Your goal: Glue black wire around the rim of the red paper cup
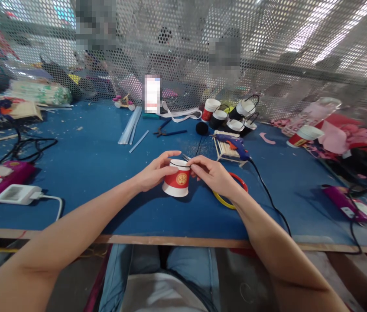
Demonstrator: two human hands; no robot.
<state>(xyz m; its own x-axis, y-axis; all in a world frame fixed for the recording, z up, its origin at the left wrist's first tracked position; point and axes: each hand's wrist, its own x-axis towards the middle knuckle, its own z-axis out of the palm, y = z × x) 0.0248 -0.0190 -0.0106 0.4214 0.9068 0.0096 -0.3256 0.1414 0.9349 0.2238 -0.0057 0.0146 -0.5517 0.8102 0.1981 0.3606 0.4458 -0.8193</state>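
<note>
A red and white paper cup (pixel 176 179) with a gold emblem stands on the table, its wider white end down. My left hand (pixel 159 170) is closed around its left side, thumb on the front. A thin black cord (pixel 179 164) runs across the cup near its upper end. At the cup's upper right, my right hand (pixel 209 172) pinches the cord's end. Thin metal tips (pixel 186 157) show between the hands; what they belong to is partly hidden. Behind my right wrist lie red and yellow loops (pixel 225 201), which look like scissor handles.
Beyond my hands are pliers (pixel 170 132), glue sticks (pixel 130 125), a black pompom (pixel 202 128) and a blue glue gun (pixel 235 144) on a wooden rack, its cable trailing right. Several cups with black handles (pixel 218 118) stand behind, near a perforated metal screen (pixel 183 52).
</note>
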